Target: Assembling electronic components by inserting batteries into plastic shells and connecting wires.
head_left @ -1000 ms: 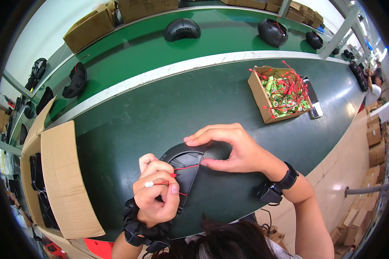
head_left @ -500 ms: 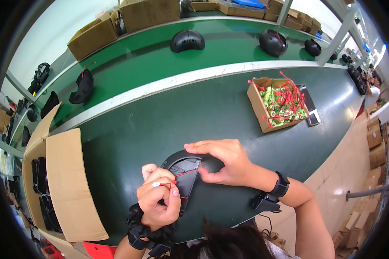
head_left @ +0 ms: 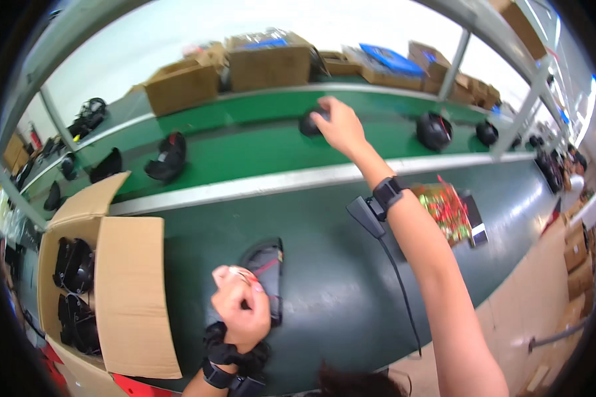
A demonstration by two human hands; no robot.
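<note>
At the far left an open cardboard box [head_left: 129, 291] stands on the dark green bench [head_left: 324, 264] with black parts stacked inside it; just to its right the left hand [head_left: 240, 308] sits low over the bench, its grip curled together on a thin red tie [head_left: 263, 268] that crosses a flat black curved piece [head_left: 266, 261] lying on the bench under and beside the fingers (a black band wraps the wrist below); further back a green conveyor belt [head_left: 245, 149] runs across the view, carrying a black helmet-like shell [head_left: 167, 157] on its left stretch; the right hand [head_left: 338, 126] reaches far out over that belt, its grip laid on a black rounded shell [head_left: 311, 124], though whether the fingers are clamped round it I cannot tell; a wrist-worn black device [head_left: 377, 202] hangs from that forearm; to the right a small box of red and green ties [head_left: 447, 212] rests on the bench, and more black shells [head_left: 434, 130] ride the belt beyond.
</note>
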